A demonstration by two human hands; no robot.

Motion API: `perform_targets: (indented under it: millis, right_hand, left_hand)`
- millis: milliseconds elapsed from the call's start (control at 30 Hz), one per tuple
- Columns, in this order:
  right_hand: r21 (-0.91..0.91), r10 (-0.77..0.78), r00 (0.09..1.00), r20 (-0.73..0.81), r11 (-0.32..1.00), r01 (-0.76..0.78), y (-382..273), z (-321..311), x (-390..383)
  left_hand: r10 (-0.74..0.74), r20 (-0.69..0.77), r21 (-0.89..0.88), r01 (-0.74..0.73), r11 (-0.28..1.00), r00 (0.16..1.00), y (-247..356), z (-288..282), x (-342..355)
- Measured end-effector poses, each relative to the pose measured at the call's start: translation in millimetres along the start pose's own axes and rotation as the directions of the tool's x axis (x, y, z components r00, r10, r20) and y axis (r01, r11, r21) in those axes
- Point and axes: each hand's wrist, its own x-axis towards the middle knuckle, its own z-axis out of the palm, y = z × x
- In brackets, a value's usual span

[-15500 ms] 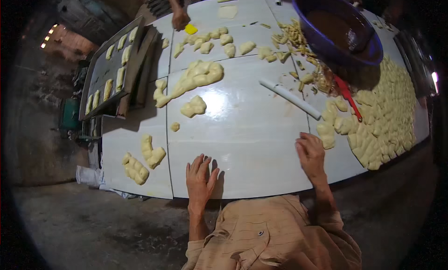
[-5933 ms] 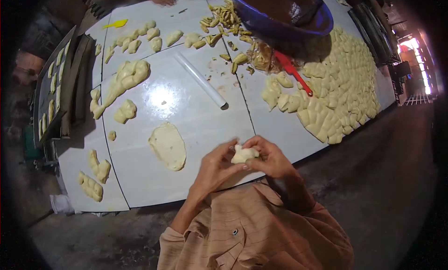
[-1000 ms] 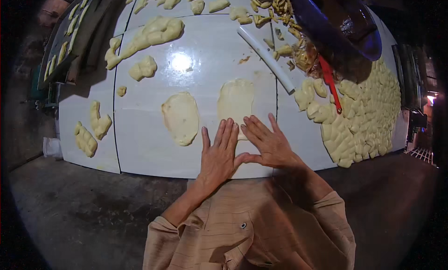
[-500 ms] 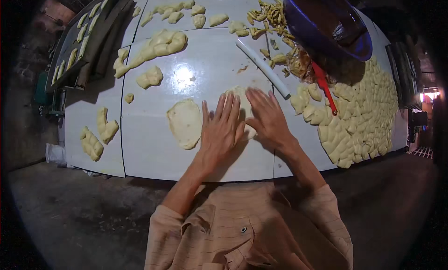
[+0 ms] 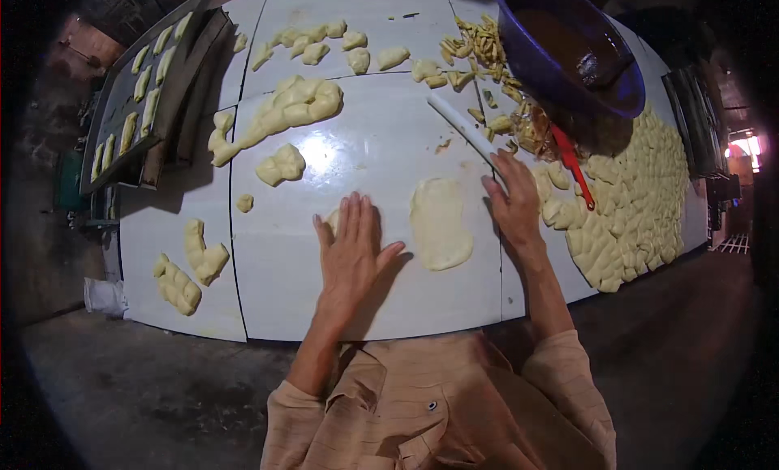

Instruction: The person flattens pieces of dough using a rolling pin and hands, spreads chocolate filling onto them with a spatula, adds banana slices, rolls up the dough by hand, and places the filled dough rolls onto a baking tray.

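Note:
My left hand [image 5: 350, 247] lies flat with fingers stretched over a flattened dough piece [image 5: 331, 221]. Only a bit of that piece's far left edge shows; the rest is hidden under the hand. To its right rests another flattened, oblong dough sheet [image 5: 442, 226], which neither hand touches. Beyond that sheet, my right hand [image 5: 517, 202] is at the near end of a white rolling pin [image 5: 460, 127], thumb and fingers apart. Its fingertips overlap the pin's end; whether they touch it I cannot tell.
Dough lumps [image 5: 294, 106] lie at the far left of the white table [image 5: 373, 303]. Many small dough pieces [image 5: 637, 202] cover the right side, beside a red-handled tool [image 5: 573, 166]. A purple basin [image 5: 560, 84], yellow strips [image 5: 484, 46] and a tray of dough strips [image 5: 122, 101] stand farther off.
Both hands have come off the right dough sheet, now uncovered. My left hand has moved left onto the other flattened piece; my right hand has moved right to the rolling pin's near end.

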Motion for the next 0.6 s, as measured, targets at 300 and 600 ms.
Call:
perform_targets:
  millis: [300, 600]
  right_hand:
    - [-0.176, 0.126, 0.985, -0.119, 0.974, -0.146, 45, -27, -16]
    - [-0.588, 0.467, 0.884, -0.018, 0.711, -0.387, 155, -89, -13]
  left_hand:
    - [0.075, 0.093, -0.01, -0.075, 0.997, 0.993, -48, -4, -12]
    - [-0.218, 0.084, 0.079, 0.211, 0.974, 0.972, -33, -8, -22]
